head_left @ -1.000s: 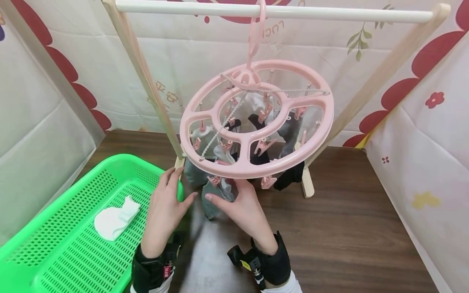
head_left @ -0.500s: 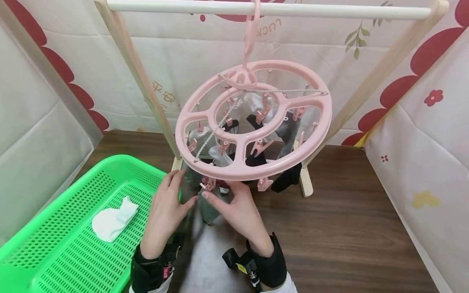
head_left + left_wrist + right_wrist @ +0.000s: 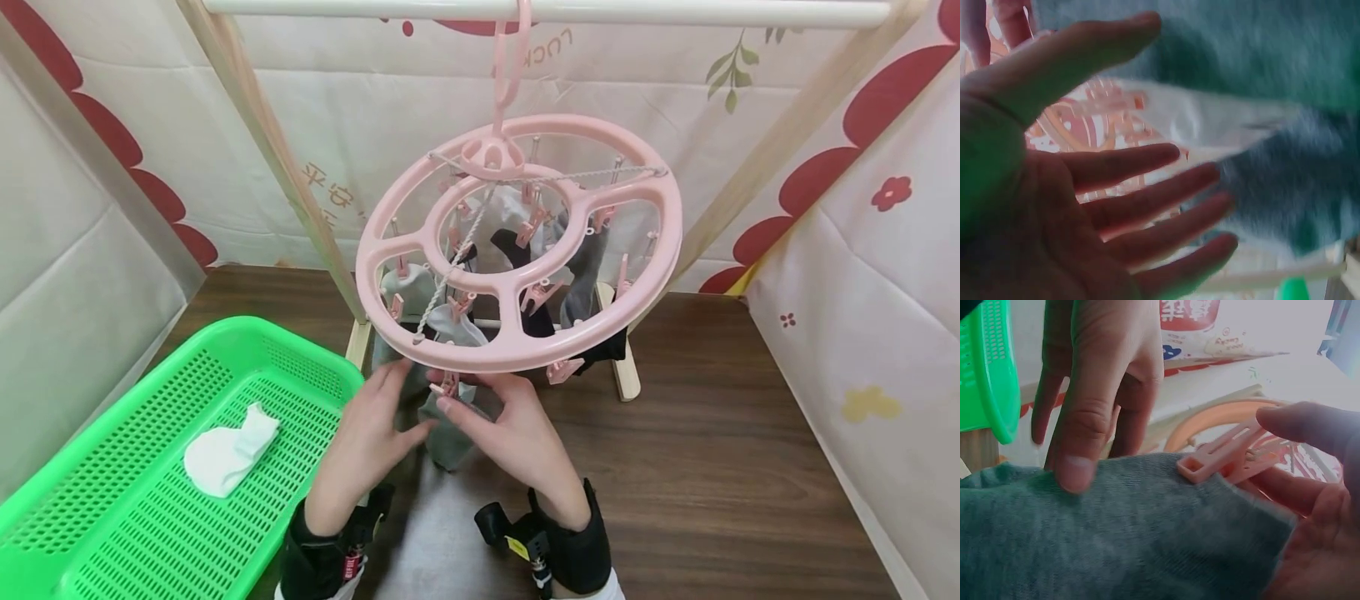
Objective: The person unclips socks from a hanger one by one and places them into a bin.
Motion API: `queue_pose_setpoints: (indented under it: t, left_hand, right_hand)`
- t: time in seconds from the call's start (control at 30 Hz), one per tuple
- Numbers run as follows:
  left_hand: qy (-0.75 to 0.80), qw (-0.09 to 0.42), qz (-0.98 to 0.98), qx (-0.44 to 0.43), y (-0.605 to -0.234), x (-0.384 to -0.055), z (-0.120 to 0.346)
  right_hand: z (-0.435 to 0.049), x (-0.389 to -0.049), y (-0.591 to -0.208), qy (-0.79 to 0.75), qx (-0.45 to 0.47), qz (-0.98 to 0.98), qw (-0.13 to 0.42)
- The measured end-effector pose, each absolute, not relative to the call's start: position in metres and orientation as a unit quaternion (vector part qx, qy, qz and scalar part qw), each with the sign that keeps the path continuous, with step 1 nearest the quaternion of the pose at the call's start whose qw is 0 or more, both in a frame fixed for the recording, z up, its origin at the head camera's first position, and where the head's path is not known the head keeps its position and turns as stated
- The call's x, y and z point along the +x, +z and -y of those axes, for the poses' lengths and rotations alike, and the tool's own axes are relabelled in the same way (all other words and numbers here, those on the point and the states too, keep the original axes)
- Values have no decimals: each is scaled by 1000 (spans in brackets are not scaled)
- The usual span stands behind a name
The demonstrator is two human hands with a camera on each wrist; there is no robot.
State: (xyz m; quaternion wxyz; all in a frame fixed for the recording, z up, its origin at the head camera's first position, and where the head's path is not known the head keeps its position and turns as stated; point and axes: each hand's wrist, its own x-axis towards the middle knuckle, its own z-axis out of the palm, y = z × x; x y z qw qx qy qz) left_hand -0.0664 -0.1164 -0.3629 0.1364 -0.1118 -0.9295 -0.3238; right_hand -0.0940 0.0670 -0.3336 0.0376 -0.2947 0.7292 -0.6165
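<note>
A round pink clip hanger (image 3: 517, 346) holds several socks on its clothespins. At its near edge hangs a grey-green sock (image 3: 1116, 531), its edge in the jaws of a pink clothespin (image 3: 1219, 450). My right hand (image 3: 517, 429) pinches that clothespin's handles between thumb and fingers. My left hand (image 3: 367, 442) is to the left of the sock, fingers straight and spread in the left wrist view. Its thumb (image 3: 1079, 469) is at the sock's upper edge in the right wrist view; whether it touches cannot be told.
A green basket (image 3: 247, 329) with a white sock (image 3: 228, 454) in it stands at the left. The hanger hooks onto a white rail (image 3: 637, 12) between wooden legs (image 3: 262, 133). A black sock (image 3: 603, 354) hangs on the right side.
Over the last half second my left hand has moved right, closer to the grey-green sock. My right hand, still at the clothespin, has shifted slightly right with it and the sock.
</note>
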Motion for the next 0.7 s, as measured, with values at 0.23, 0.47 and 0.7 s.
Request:
queue_pose_setpoints:
  t: [0.23, 0.47, 0.7]
  left_hand:
    - [-380, 118, 903, -164, -362, -65, 101]
    - [-352, 147, 907, -176, -366, -66, 94]
    - [-313, 125, 927, -166, -364, -66, 93]
  right_hand:
    - [-77, -95, -330, -586, -279, -759, 51]
    - [-80, -96, -331, -598, -283, -748, 63]
    - [-79, -97, -332, -605, -288, -740, 55]
